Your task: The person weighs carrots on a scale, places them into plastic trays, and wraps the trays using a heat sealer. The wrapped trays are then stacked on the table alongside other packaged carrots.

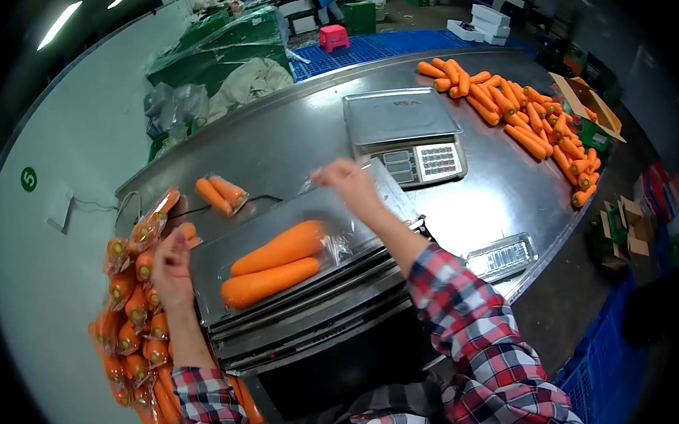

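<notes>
Two large carrots point(275, 264) lie side by side on clear plastic film on the wrapping machine point(303, 317) in front of me. My right hand point(350, 186) is raised past them, its fingers pinched together, with a wisp of clear film at the fingertips. Left of the carrots, my left hand point(172, 268) is upright with bent fingers, smeared by motion; whether it holds film cannot be made out. Crumpled film point(339, 246) shows at the right end of the carrots. A wrapped pack of carrots point(221, 195) lies beyond my left hand.
Wrapped carrots point(130, 316) are piled on the left, beside the wall. A digital scale point(405, 131) stands on the metal table point(282, 144). Loose carrots point(514, 110) are heaped at the far right, near a cardboard box point(587, 102). A clear plastic tray point(502, 257) sits at right.
</notes>
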The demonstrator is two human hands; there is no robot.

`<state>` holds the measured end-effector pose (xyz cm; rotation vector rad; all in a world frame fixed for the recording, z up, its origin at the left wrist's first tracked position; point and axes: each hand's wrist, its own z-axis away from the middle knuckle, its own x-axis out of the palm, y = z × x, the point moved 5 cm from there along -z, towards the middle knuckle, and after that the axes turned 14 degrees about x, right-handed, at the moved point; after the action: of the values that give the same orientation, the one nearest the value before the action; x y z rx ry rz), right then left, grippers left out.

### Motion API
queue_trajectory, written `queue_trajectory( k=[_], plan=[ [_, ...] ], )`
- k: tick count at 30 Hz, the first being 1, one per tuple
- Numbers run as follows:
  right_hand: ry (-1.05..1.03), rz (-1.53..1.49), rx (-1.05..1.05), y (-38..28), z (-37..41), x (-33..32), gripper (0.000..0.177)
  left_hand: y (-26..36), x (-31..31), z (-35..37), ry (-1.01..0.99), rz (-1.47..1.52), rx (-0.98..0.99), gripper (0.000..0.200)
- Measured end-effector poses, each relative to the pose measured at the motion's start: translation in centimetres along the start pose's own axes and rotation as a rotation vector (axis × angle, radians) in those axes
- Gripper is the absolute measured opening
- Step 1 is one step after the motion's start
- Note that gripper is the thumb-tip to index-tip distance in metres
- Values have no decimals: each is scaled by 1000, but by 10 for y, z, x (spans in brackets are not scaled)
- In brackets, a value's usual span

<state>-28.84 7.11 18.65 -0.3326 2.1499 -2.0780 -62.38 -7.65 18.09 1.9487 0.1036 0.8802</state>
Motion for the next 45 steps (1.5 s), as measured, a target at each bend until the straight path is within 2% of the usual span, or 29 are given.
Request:
queue_trajectory(
  k=[1, 2, 3, 4, 6, 7, 8, 9, 11, 14, 17, 18, 21, 22, 25, 26, 27, 28, 30, 31, 33, 35, 37, 39, 40, 41, 42, 43, 45],
  plan=[
    [69, 521, -21, 21, 1, 6, 10, -38, -34, -8, -154, -69, 11, 22],
    [-42, 624, -218, 65, -4, 19, 10, -51, -32, 6, -464, -621, 93, 23],
    [-145, 742, -399, 102, -5, 25, 11, -65, -30, 21, -736, -1151, 283, 24],
    [-137, 679, -397, 83, 4, 21, 13, -66, -27, 26, -697, -1053, 157, 22],
    [-118, 982, -290, 59, 17, 17, 19, -58, -27, 32, -803, -1138, 240, 22],
    [-156, 1054, -238, 63, 12, 19, 23, -45, -13, 41, -824, -1120, 395, 20],
    [-117, 910, -129, 70, 8, 18, 25, -53, -27, 30, -791, -1205, 298, 16],
    [-125, 773, -53, 68, 11, 18, 25, -33, 4, 39, -782, -1218, 234, 17],
    [-253, 506, 440, 29, 36, 9, 26, -28, 2, 35, -772, -1321, 273, 20],
    [-354, 650, 453, 50, 30, 10, 24, -23, -4, 48, -408, -1039, -517, 22],
    [-59, 817, -203, 62, 34, 11, 24, -39, -50, 48, -389, -845, -444, 23],
    [-35, 849, -247, 54, 40, 9, 23, -38, -51, 49, -404, -917, -361, 25],
    [-78, 754, 91, 37, 55, 13, 23, -27, -44, 58, -396, -998, -239, 24],
    [-36, 704, 39, 33, 64, 12, 22, -15, -29, 70, -365, -964, -260, 24],
    [-170, 506, 208, 3, 103, -1, 23, -6, -53, 87, -270, -808, -293, 21],
    [-188, 529, 129, 2, 117, -4, 25, 29, -25, 122, -361, -698, -360, 16],
    [-197, 601, 12, 6, 132, -5, 26, 52, 2, 146, -362, -805, -373, 10],
    [-280, 624, 137, 11, 148, -7, 26, 62, 10, 161, -332, -827, -374, 10],
    [-440, 636, 211, 7, 184, -16, 24, 68, 9, 195, -255, -812, -403, 11],
    [-412, 717, 36, 16, 197, -16, 24, 68, 6, 212, -202, -797, -425, 11],
    [-440, 847, 264, 37, 219, -21, 25, 57, -12, 248, -103, -752, -496, 11],
    [-327, 865, 229, 48, 228, -29, 25, 43, -38, 288, 0, -664, -584, 12],
    [-128, 678, 153, 53, 232, -38, 23, 15, -127, 331, -75, -277, -842, 14],
    [-147, 632, 226, 62, 237, -42, 23, -5, -168, 393, 174, -28, -1002, 22],
    [-172, 583, 311, 64, 240, -38, 22, 16, -153, 403, 186, -181, -994, 24],
    [-189, 543, 391, 67, 243, -36, 22, 30, -112, 400, 187, -326, -986, 27],
    [-178, 420, 253, 76, 248, -26, 21, 32, -102, 401, 173, -362, -986, 28],
    [-316, 410, 276, 68, 253, -11, 20, 36, -103, 404, 132, -381, -998, 29],
    [-195, 399, -133, 39, 231, -18, 16, 42, -103, 400, 11, -442, -1033, 30]
  ],
)
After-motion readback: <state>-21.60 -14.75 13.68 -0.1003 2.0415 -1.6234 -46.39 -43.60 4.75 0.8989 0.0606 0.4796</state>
